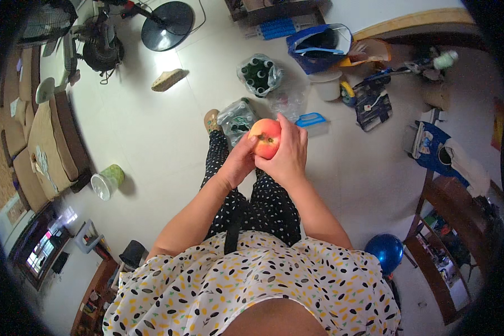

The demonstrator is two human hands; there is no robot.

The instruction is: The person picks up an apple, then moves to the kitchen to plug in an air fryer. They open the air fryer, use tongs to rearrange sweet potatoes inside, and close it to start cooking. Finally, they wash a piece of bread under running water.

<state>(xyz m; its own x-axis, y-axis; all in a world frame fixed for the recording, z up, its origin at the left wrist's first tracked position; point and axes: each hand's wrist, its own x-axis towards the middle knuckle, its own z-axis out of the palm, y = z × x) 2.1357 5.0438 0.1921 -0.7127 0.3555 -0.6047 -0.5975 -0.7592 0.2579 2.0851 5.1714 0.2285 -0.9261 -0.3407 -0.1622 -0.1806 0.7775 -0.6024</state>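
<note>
A red and yellow fruit, a peach or an apple, is held in front of me over the floor, its stem hollow turned up. My left hand grips it from the left, the thumb resting near the hollow. From the right, my right hand wraps around it, fingers along the far side. Beyond the fruit, on the floor, lie a clear plastic bag with green bottles and a wrapped pack of green bottles. A blue-handled clear plastic item lies just right of my right hand.
A clog lies ahead on the tiles, near a fan's round base. A green and clear bin stands left by the sofa. At right are a blue bag, a white bucket and a blue balloon.
</note>
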